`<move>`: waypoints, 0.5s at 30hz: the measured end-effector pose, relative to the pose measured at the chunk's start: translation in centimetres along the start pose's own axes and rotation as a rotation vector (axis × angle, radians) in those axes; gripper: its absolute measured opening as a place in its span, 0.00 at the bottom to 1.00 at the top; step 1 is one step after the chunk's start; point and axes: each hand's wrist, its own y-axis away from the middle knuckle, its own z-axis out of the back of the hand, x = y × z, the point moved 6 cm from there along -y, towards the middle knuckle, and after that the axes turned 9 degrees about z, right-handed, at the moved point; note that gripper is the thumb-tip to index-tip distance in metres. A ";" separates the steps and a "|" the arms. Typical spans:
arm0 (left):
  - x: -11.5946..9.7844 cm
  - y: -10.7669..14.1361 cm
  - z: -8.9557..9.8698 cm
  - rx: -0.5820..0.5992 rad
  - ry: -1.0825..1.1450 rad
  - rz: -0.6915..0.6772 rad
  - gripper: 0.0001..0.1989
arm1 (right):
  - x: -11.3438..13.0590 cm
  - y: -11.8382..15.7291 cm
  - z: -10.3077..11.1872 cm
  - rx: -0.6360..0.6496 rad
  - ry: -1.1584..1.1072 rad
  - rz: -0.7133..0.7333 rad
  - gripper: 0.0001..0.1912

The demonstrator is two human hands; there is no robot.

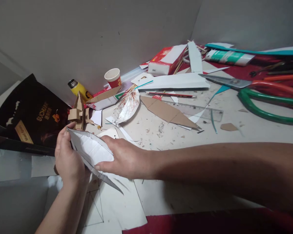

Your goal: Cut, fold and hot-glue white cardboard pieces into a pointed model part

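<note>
A folded white paper piece (91,148) with grey edges and a long pointed tip is held between both hands. My left hand (69,159) wraps its left side, thumb and fingers closed along the edge. From the right, my right hand (124,157) grips it, with the thumb pressed on the inner face and the fingers partly hidden behind. Beneath lies a white sheet (122,204) with ruled pencil lines. A small cardboard construction (76,113) stands just beyond my left hand.
A dark box (36,117) stands at left. Behind are a yellow bottle (80,90), a paper cup (113,78) and a red box (167,60). A leaf-shaped cardboard (169,112), a pencil (172,95) and a clear ruler (202,112) lie mid-table. Large scissors (249,94) lie right.
</note>
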 end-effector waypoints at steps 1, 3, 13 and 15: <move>0.0 0.2 -0.1 -0.004 0.010 -0.002 0.13 | -0.1 0.0 -0.1 -0.005 0.014 0.007 0.27; 0.4 0.3 -0.4 0.005 0.028 0.009 0.12 | -0.3 -0.1 -0.2 -0.017 0.029 0.018 0.28; 3.8 -2.5 0.4 -0.063 0.078 0.189 0.14 | -0.1 0.1 -0.2 0.136 -0.039 -0.140 0.41; 4.0 -2.9 0.7 -0.102 0.095 0.217 0.13 | 0.1 0.5 -0.6 0.166 -0.064 -0.189 0.52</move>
